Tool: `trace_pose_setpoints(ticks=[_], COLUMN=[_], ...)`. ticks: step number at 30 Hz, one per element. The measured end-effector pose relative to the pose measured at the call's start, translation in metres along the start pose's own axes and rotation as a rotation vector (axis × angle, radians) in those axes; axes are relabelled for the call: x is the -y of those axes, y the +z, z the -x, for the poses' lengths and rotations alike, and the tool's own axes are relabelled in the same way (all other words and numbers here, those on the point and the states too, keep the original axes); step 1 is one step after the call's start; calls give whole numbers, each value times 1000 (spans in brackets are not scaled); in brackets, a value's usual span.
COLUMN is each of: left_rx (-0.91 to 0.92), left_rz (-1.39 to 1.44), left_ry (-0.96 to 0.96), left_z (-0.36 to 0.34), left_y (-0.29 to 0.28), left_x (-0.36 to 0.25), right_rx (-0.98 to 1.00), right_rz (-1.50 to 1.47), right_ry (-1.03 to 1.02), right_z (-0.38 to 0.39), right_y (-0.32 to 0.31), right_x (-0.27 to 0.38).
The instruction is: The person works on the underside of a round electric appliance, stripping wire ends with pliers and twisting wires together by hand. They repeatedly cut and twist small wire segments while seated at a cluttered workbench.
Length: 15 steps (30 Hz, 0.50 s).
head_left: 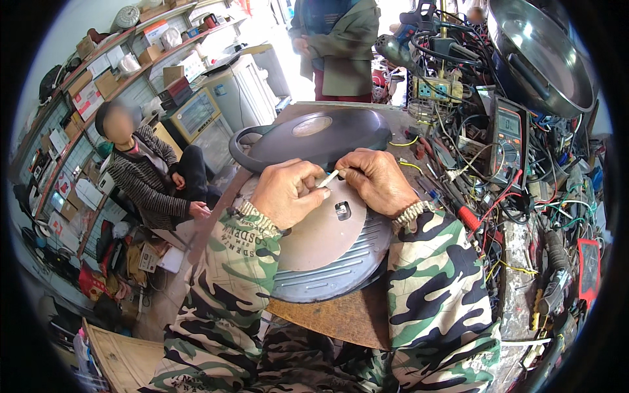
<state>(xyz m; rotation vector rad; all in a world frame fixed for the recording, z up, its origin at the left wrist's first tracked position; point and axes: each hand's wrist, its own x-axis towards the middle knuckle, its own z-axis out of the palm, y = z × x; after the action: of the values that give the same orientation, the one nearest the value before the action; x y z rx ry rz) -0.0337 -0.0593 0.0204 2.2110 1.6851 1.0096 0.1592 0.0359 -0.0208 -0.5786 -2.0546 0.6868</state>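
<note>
My left hand and my right hand meet over a round appliance, fingers closed. Between their fingertips is a short, thin white stick or tube, slanting up to the right; I cannot make out its exact kind. Below lies a flat beige-grey disc with a small squarish cutout, in which a small part shows. The disc rests on a round grey ribbed base. Just beyond my hands sits a dark rounded cover with a loop handle. My fingers hide part of the disc.
Right of the work, wires and tools crowd the bench, with a multimeter, a red-handled tool and a large metal pan. One person sits at the left; another stands beyond the table. Loaded shelves line the left wall.
</note>
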Motion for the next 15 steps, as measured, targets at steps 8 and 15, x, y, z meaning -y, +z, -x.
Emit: trace_pose_setpoints(ticks=[8, 15], left_rx=[-62, -129], left_rz=[-31, -122], left_ry=[124, 63], left_z=[-11, -8], left_y=[12, 14], left_x=[0, 5], right_rx=[-29, -263], right_rz=[35, -15], right_ry=[0, 46], right_z=[3, -3], right_y=[-12, -63], right_x=[4, 38])
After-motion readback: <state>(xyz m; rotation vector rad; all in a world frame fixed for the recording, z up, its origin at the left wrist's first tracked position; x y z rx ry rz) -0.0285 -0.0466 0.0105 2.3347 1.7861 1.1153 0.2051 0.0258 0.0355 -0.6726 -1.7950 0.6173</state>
